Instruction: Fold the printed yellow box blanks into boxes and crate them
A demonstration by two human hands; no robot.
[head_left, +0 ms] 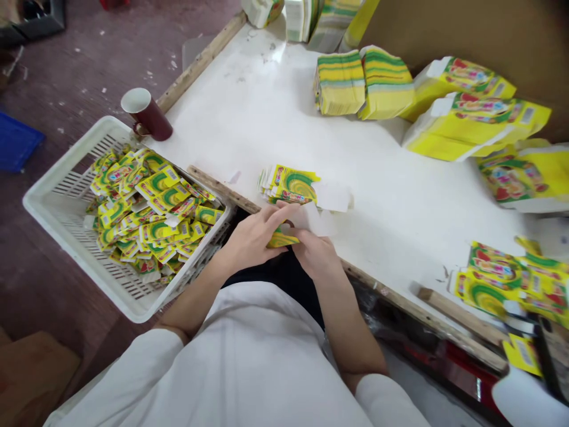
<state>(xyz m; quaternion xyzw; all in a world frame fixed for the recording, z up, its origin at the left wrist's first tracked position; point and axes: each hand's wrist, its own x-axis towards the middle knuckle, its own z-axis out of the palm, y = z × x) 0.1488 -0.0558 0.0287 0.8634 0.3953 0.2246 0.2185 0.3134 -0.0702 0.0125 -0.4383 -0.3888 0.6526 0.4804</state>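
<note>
Both of my hands meet at the near edge of the white table (249, 112), closed around one small yellow and green printed carton (281, 238). My left hand (253, 236) covers the carton from the left and above. My right hand (315, 249) grips its right end. Just beyond my fingers lies a fanned stack of flat yellow and green carton blanks (288, 185) with a white flap showing to its right. A white plastic basket (66, 198) at my left holds a heap of folded yellow and green cartons (151, 207).
A dark red cup (146, 114) stands at the table's left corner, behind the basket. Bundles of flat blanks (362, 82) and yellow packs (475, 115) line the far right side. More printed blanks (511, 281) lie at the near right. A wooden strip (222, 187) edges the table.
</note>
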